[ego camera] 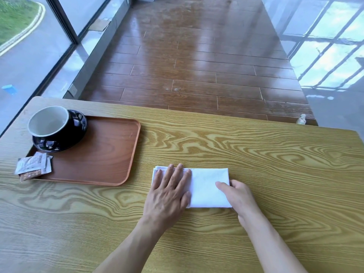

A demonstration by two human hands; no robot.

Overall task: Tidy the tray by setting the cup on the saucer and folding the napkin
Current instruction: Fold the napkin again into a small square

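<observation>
Pinning the napkin flat on the table right of the tray, my left hand presses open; my right hand pinches its right edge. I should crease firmly, edges aligned.

Bright daylight from windows; glare on floor; wide-angle bending at edges; sharp.

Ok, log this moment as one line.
cup: on saucer, on tray | napkin: folded, on table | left hand: flat on napkin | right hand: at napkin's right edge
</observation>
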